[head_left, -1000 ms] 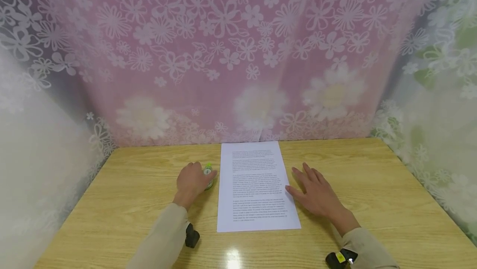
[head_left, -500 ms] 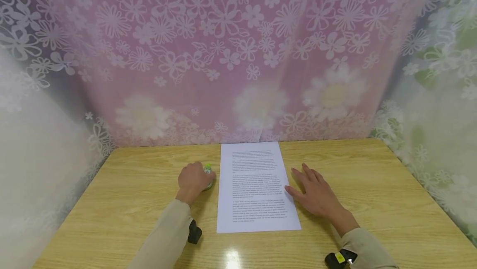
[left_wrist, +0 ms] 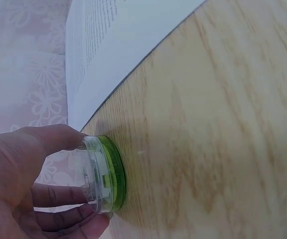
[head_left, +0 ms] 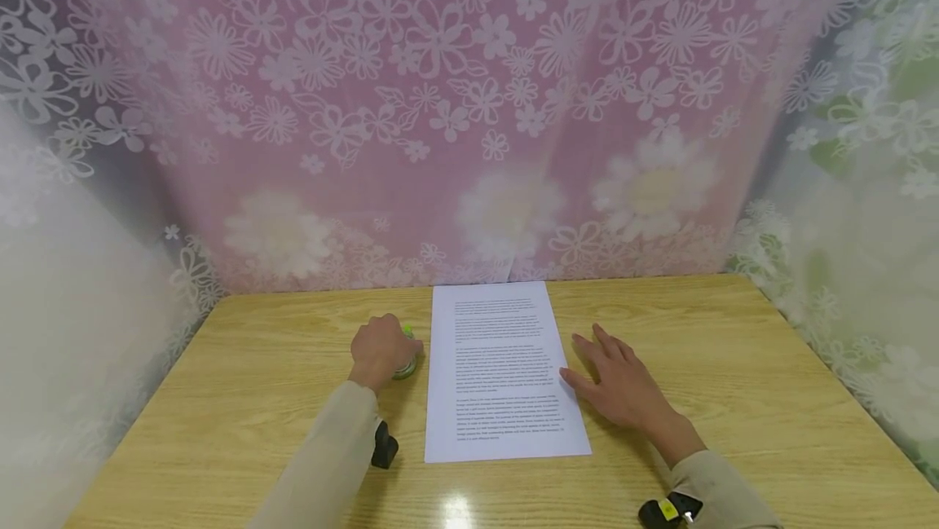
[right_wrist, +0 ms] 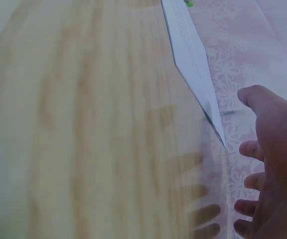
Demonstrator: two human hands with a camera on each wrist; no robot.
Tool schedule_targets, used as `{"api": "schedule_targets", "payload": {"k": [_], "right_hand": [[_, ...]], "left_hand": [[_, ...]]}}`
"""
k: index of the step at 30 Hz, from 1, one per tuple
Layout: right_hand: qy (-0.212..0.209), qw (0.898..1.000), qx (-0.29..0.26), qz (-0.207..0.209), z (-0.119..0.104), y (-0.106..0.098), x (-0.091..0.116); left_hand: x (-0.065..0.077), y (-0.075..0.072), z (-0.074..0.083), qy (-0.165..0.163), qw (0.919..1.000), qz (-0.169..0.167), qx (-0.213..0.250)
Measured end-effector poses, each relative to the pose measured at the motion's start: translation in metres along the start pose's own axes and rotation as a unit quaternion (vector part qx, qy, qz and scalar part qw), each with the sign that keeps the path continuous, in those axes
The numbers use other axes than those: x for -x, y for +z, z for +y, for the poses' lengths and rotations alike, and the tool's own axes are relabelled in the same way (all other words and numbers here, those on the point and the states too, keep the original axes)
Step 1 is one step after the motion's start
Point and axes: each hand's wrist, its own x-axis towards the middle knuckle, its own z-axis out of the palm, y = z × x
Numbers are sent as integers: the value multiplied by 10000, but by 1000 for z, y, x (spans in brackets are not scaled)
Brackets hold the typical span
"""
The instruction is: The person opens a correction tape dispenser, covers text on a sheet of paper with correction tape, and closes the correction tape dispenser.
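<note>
My left hand is left of the printed sheet, holding a small clear and green correction tape close over the wooden table. In the left wrist view the thumb lies along one side of its round case and the fingers curl round the other; the green half faces the wood. Much of the tape is covered by the hand in the head view. At the sheet's right edge, my right hand has its fingers spread and nothing in them, the thumb tip at the paper's edge.
The wooden table runs back to a pink flowered curtain. Pale flowered drapes hang at both sides. A black wrist camera sits on the right sleeve and another black one on the left.
The left hand has shifted slightly and turned, with the correction tape, so that more of the tape's face is covered by the hand. The right hand and the sheet have stayed in place.
</note>
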Motion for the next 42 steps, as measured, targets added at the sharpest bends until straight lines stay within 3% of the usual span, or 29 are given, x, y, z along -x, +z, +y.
{"api": "schedule_targets", "payload": {"k": [6, 14, 21, 27, 30, 32, 38, 42], "right_hand": [[-9, 10000, -14, 15, 0, 1, -1], [-19, 10000, -7, 41, -2, 0, -1], [22, 10000, -53, 26, -2, -1, -1], [39, 9999, -102, 16, -2, 0, -1], [58, 9999, -118, 13, -3, 0, -1], [81, 9999, -135, 4, -3, 0, -1], [127, 9996, -245, -38, -5, 0, -2], [131, 9995, -285, -17, -6, 0, -2]], "left_hand": [[0, -1, -2, -2, 10000, -74, 50], [3, -8, -9, 27, 9972, 27, 745], [1, -10, -15, 308, 9890, 325, 1411], [3, -18, -16, 158, 9781, 344, 2049], [5, -19, -15, -6, 9671, 232, 2533], [6, -19, -15, -95, 9552, 148, 2955], [5, -14, -13, -381, 8980, -160, 4380], [6, -10, -11, -537, 8625, -330, 5021]]}}
